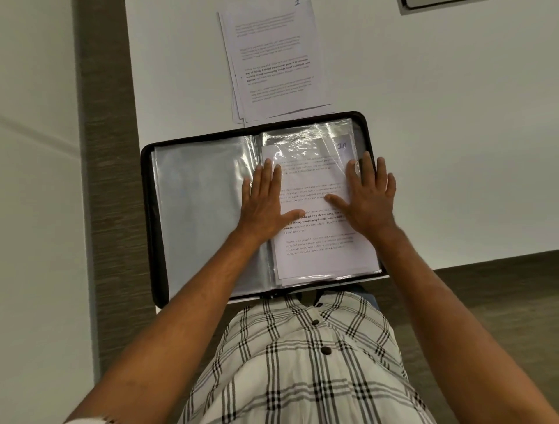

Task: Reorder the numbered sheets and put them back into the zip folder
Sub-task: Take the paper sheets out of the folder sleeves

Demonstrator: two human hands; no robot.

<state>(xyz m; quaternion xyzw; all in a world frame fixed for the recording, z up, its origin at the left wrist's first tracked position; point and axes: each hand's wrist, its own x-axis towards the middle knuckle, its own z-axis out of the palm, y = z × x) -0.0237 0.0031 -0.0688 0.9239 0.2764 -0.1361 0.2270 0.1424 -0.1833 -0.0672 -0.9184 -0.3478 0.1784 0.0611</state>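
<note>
A black zip folder (149, 212) lies open on the white table, its clear plastic sleeves spread to both sides. On the right side a printed sheet (317, 254) marked with a handwritten number at its top right corner sits partly inside a sleeve. My left hand (264, 199) lies flat with straight fingers on the sheet's left edge, near the folder's spine. My right hand (370, 193) presses flat on the sheet's right edge. A stack of further printed sheets (272, 60) lies on the table just beyond the folder.
The white table (438, 121) has bare surface to the right of the folder. Its near edge runs at the folder's front, over a grey floor (102, 151). A dark-framed object (423, 3) shows at the top right corner. My checked shirt fills the bottom.
</note>
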